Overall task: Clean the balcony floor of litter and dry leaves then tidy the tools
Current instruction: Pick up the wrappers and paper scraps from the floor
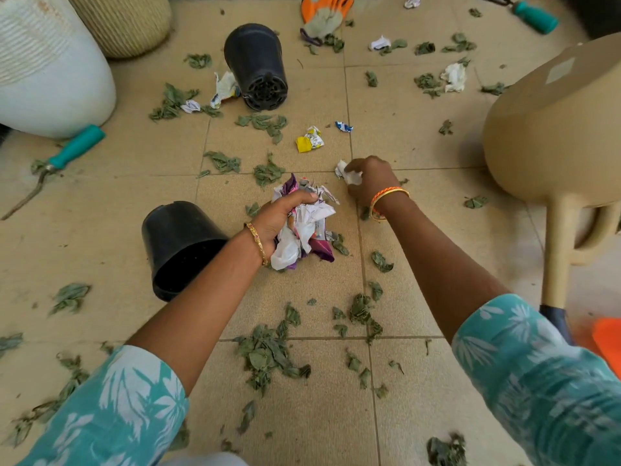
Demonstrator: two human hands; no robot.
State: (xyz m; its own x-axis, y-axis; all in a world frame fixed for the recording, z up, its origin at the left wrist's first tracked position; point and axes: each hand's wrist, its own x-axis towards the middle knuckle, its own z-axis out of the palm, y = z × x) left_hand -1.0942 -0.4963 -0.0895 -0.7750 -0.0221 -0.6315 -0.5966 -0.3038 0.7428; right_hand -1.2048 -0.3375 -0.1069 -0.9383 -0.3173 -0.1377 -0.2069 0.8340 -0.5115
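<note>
My left hand point(280, 218) grips a bundle of crumpled wrappers and paper point(309, 227) just above the tan tiled floor point(420, 297). To its right, my right hand point(371, 179) pinches a small white paper scrap point(346, 173) at floor level. Beyond lie a yellow wrapper point(309, 140), a blue scrap point(343, 126) and more white paper bits point(454, 76). Dry green leaves point(265, 356) are scattered all over the tiles. A teal-handled garden tool point(64, 154) lies at the left, another teal-handled tool point(534, 16) at the top right, and an orange-and-grey glove point(322, 15) at the top.
Two black plastic pots lie tipped over, one near my left arm point(174, 243), one further back point(257, 65). A white planter point(43, 68) and a woven basket point(131, 21) stand at the left. A tan watering can point(554, 136) fills the right side.
</note>
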